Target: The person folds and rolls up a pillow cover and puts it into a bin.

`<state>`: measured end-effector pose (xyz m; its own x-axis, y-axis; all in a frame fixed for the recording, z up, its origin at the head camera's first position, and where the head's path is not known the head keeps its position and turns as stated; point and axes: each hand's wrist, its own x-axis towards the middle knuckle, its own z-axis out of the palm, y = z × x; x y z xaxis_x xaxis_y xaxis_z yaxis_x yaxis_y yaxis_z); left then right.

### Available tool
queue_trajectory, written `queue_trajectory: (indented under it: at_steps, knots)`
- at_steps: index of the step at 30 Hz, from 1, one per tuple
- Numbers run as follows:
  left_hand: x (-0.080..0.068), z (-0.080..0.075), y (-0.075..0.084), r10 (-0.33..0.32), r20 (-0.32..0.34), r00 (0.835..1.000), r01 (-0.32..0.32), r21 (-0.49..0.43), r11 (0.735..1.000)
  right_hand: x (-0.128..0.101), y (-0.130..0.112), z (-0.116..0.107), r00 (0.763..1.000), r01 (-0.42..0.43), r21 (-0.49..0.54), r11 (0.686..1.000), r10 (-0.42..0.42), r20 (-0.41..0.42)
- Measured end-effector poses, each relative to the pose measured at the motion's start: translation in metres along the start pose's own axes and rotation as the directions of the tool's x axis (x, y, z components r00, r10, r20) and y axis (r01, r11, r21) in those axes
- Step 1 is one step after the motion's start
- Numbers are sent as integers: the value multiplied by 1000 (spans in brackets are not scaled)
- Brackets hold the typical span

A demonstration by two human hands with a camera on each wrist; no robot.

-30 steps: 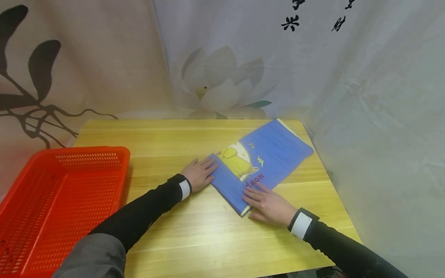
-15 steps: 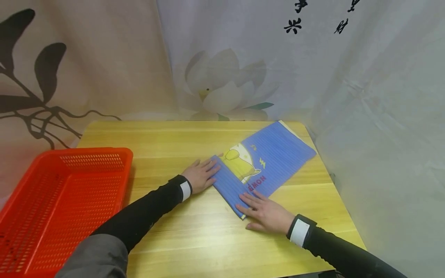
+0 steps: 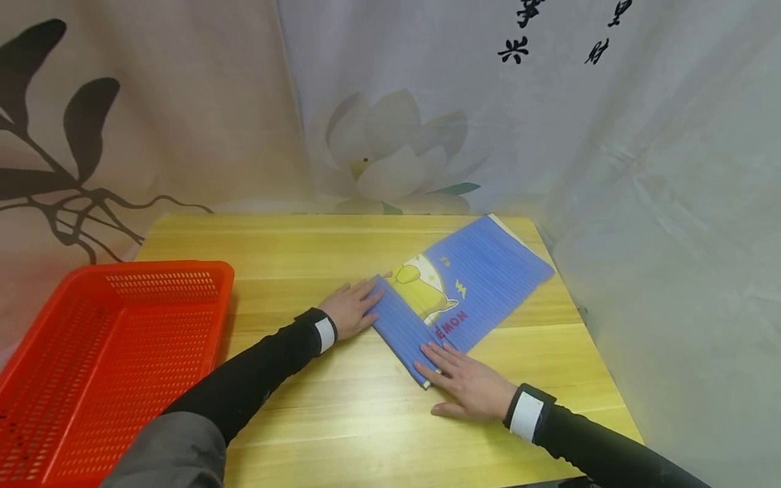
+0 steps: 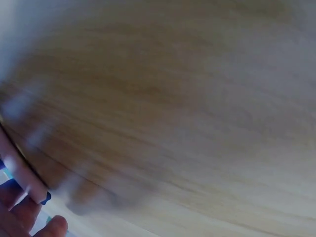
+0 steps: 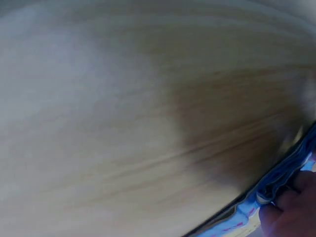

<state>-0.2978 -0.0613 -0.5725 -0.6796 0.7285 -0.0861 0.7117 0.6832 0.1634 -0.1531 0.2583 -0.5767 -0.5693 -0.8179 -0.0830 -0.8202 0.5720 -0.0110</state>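
**Inspector:** Your left hand lies flat, fingers straight and together, resting on the near-left corner of the folded blue cloth.

**Operator:** And the right?

**Inspector:** Your right hand presses the cloth's near folded edge, fingers straight and slightly spread, fingertips on the layered hem. Neither hand curls round anything.

**Operator:** Where does the cloth sit?

**Inspector:** On the right half of the wooden table, running diagonally toward the far right corner, with a yellow cartoon print facing up. The red basket stands at the table's left edge, well apart from your hands.
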Motion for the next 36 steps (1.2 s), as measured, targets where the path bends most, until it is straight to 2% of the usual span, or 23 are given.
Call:
queue_trajectory:
  at_steps: [3, 7, 12, 15, 19, 21, 26, 28, 31, 36]
  knots:
    - [-2, -1, 1, -21, -9, 1000, 21, -1, 1000, 0, 1, -1, 1000, -18, 73, 997, 19, -14]
    - [-4, -4, 6, -55, -37, 998, 53, -42, 998, 0, 10, -4, 993, -48, 180, 983, 66, -95]
    - [-2, -6, 9, -113, -41, 993, 106, -143, 984, -1, 41, -10, 972, -110, 157, 982, 139, -191]
    - [-1, -8, 8, -132, -30, 991, 123, -211, 970, -5, 61, -10, 957, -201, 140, 970, 224, -184]
    - [-3, -10, 6, -105, -44, 993, 92, -235, 968, -12, 79, -4, 931, -328, 173, 929, 349, -107]
    - [-3, -9, 3, -83, -61, 995, 67, -225, 972, -14, 83, -2, 921, -363, 187, 913, 381, -75]
    - [-3, -5, 2, -47, -94, 994, 30, -179, 983, -15, 83, -2, 916, -382, 221, 897, 398, -36]
    - [-4, -6, 2, -44, -110, 993, 28, -139, 990, -14, 83, -4, 912, -390, 229, 892, 408, -36]
    - [-6, -8, 6, -5, -121, 993, -2, -55, 999, -14, 85, -5, 903, -405, 237, 883, 427, -48]
    - [-11, -6, 17, 80, -58, 995, -77, 49, 996, -17, 97, -4, 877, -447, 244, 860, 476, -70]
